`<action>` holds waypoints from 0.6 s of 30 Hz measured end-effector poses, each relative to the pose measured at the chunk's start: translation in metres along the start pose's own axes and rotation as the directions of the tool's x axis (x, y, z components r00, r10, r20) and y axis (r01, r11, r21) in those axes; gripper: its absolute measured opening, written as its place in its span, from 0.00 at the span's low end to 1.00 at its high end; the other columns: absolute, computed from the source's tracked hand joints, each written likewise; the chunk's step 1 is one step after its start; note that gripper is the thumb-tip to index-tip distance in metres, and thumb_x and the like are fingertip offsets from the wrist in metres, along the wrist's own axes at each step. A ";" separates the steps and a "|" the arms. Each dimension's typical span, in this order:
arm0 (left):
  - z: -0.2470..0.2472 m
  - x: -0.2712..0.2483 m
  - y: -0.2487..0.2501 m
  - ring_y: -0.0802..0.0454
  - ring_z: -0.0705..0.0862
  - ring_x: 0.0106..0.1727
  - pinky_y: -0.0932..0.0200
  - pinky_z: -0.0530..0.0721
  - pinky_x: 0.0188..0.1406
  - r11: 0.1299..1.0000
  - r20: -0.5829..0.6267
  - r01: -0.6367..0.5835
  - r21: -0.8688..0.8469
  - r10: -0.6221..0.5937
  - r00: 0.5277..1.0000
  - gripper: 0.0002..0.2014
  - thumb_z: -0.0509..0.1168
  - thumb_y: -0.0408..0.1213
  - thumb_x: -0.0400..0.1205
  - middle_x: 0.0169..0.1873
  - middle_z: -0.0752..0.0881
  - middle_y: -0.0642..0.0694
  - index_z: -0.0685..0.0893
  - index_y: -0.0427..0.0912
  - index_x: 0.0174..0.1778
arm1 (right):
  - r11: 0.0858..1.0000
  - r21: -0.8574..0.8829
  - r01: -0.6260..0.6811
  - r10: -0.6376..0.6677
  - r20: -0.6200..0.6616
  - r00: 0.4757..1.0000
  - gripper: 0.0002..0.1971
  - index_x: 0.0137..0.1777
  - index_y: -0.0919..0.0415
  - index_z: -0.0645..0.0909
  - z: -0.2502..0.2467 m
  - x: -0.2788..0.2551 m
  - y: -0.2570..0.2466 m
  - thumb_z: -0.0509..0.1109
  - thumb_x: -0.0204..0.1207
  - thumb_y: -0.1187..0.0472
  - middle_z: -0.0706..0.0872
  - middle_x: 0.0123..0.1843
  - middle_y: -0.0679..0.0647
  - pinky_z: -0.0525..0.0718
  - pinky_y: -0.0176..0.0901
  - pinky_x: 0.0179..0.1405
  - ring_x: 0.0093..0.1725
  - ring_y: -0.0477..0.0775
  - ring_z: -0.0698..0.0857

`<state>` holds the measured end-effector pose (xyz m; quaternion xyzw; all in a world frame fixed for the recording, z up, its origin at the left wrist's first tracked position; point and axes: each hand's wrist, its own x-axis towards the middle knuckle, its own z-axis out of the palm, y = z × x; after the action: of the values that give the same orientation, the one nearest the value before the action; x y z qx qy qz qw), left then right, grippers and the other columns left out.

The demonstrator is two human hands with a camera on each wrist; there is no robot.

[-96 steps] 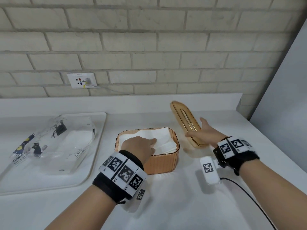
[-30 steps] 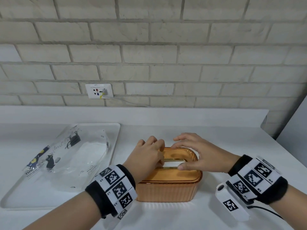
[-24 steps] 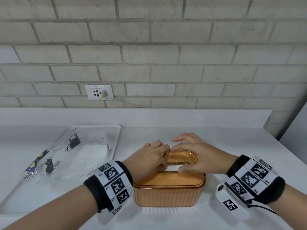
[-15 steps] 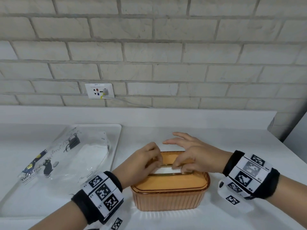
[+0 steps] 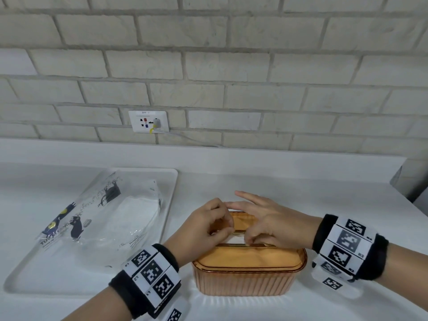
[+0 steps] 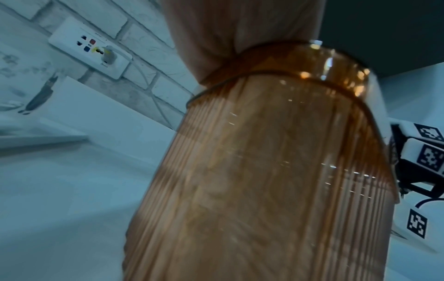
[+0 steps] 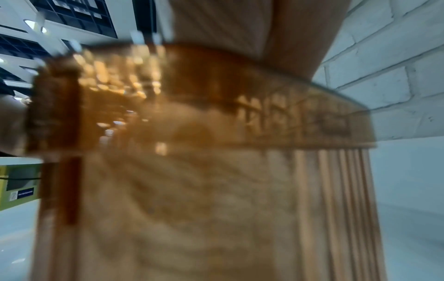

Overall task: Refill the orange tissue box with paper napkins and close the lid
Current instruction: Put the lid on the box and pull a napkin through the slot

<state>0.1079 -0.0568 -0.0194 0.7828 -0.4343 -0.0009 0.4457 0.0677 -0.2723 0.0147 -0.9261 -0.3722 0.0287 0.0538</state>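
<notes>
The ribbed orange tissue box (image 5: 247, 282) stands on the white counter with its orange lid (image 5: 251, 257) seated on top. A strip of white napkin (image 5: 237, 239) shows in the lid's slot. My left hand (image 5: 223, 228) curls over the slot's left end, thumb and forefinger pinched at the napkin. My right hand (image 5: 251, 237) pinches the napkin with thumb and forefinger, its other fingers spread over the lid's far side. The left wrist view shows the box (image 6: 264, 171) from the side. In the right wrist view the box (image 7: 192, 209) is blurred.
A white tray (image 5: 170, 205) lies left of the box, holding a clear printed napkin bag (image 5: 99, 218) with some napkins inside. A wall socket (image 5: 148, 121) with a plugged cable sits on the brick wall behind. The counter ends at the right by a grey panel (image 5: 420, 198).
The lid, which lay to the right of the open box, now sits on it. Over the last second both hands drew in over the slot and their fingertips pinched down.
</notes>
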 end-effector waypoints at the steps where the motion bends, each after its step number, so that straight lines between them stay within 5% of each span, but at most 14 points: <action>1: 0.000 0.000 0.000 0.56 0.82 0.46 0.61 0.83 0.50 1.000 0.008 -0.006 -0.009 0.006 1.000 0.01 0.69 0.36 0.78 0.45 0.79 0.54 0.85 0.47 0.43 | 1.000 -0.002 -0.003 0.003 -0.001 1.000 0.05 0.45 0.46 0.84 0.000 -0.001 0.000 0.66 0.79 0.52 0.52 0.84 0.45 0.54 0.50 0.80 0.82 0.48 0.36; 3: 0.000 0.000 0.000 0.58 0.82 0.46 0.66 0.81 0.49 1.000 0.028 -0.019 -0.024 0.019 0.999 0.01 0.69 0.39 0.78 0.45 0.78 0.56 0.85 0.50 0.42 | 1.000 0.013 -0.017 0.017 -0.010 1.000 0.05 0.46 0.47 0.82 -0.002 -0.005 0.000 0.64 0.80 0.53 0.54 0.84 0.45 0.56 0.50 0.80 0.83 0.49 0.39; 7: 0.001 0.002 0.005 0.58 0.81 0.47 0.61 0.82 0.51 0.999 0.066 0.020 0.025 -0.021 0.998 0.03 0.71 0.42 0.77 0.47 0.77 0.55 0.89 0.50 0.43 | 0.968 0.216 -0.131 0.124 0.045 0.991 0.06 0.49 0.52 0.81 -0.008 -0.015 0.001 0.62 0.82 0.58 0.49 0.80 0.33 0.49 0.33 0.76 0.80 0.37 0.41; 13: 0.015 0.012 0.030 0.61 0.73 0.55 0.60 0.73 0.60 0.960 0.108 0.106 0.260 -0.138 0.985 0.07 0.71 0.43 0.78 0.49 0.73 0.57 0.90 0.47 0.47 | 0.876 0.408 -0.257 0.218 0.140 0.966 0.04 0.50 0.56 0.80 -0.008 -0.015 0.004 0.63 0.81 0.62 0.57 0.76 0.31 0.59 0.38 0.75 0.77 0.39 0.56; 18: 0.018 0.017 0.040 0.55 0.76 0.55 0.61 0.76 0.52 0.932 0.122 0.067 0.357 -0.117 0.986 0.08 0.65 0.38 0.82 0.53 0.76 0.50 0.87 0.41 0.49 | 0.846 0.452 -0.282 0.238 0.154 0.959 0.08 0.45 0.46 0.76 -0.009 -0.014 0.004 0.63 0.82 0.61 0.62 0.74 0.36 0.62 0.40 0.75 0.76 0.42 0.60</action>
<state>0.0837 -0.0900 0.0040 0.8674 -0.4206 0.0005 0.2660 0.0611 -0.2851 0.0236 -0.9248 -0.2272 0.1674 0.2550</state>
